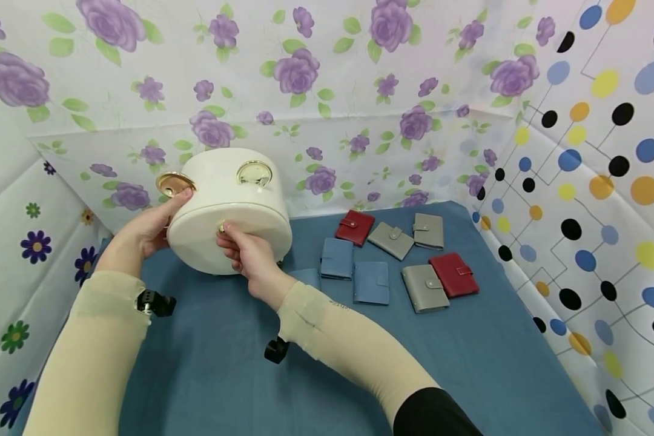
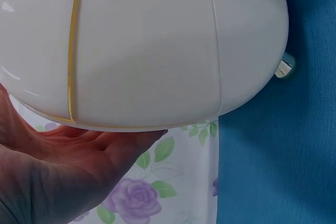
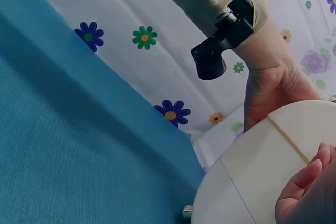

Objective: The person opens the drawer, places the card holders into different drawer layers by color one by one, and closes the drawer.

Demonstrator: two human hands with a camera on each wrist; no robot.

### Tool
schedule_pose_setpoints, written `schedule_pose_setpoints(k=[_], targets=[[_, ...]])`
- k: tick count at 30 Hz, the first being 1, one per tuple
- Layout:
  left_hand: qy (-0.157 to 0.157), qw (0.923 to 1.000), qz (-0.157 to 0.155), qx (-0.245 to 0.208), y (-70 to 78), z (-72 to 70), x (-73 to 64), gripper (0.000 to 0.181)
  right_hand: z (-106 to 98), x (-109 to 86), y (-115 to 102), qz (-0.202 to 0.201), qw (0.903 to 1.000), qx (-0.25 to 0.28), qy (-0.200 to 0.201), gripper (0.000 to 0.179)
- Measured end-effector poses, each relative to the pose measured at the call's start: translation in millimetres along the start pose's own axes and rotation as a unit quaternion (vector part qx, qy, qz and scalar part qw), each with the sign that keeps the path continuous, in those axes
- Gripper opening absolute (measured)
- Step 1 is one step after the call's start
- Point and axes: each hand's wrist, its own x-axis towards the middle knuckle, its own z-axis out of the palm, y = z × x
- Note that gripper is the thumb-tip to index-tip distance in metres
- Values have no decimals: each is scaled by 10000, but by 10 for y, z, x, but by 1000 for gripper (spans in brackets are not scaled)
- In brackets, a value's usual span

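One cream-white rounded box with gold trim, at the back left of a blue cloth, broad oval front turned toward the person, presumably to bring the small gold knob within easy reach. Right hand narrowed to a pinch on that knob, fingers tucked in beside the thumb, probably for firm purchase on so little metal. Left hand laid along the left side of the box, fingers fairly straight and pressed to the shell, likely as a brace against any tug from the other; impossible to judge how much weight in it. Just by its uppermost digit, a gold disc jutting from the side; higher on the body, to the right, a gold-rimmed oval. Low down, a stubby metal foot, contact with the cloth uncertain. Outward to the right, small strap-tab wallets lying flat: two red wallets, three grey wallets, three blue wallets, one of the blue partly behind the right wrist. Loosely spread, some touching, perhaps to keep every one visible and easy to pick up. Farther out, floral sheet behind and dotted sheet at right, probably hung as screens.
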Motion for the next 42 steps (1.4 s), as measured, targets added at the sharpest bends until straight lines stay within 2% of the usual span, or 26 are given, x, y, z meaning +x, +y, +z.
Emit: schedule_pose_setpoints(k=[10, 30, 42], targets=[[9, 10000, -15, -16, -10, -8, -6, 103, -10, -86, 2, 95, 10000, 0, 5, 33], [30, 10000, 36, -74, -25, -28, 4, 82, -102, -226, 19, 459, 9982, -246, -299, 37], [49, 9999, 33, -126, -32, -19, -20, 76, -144, -344, 48, 567, 9965, -374, -485, 36]])
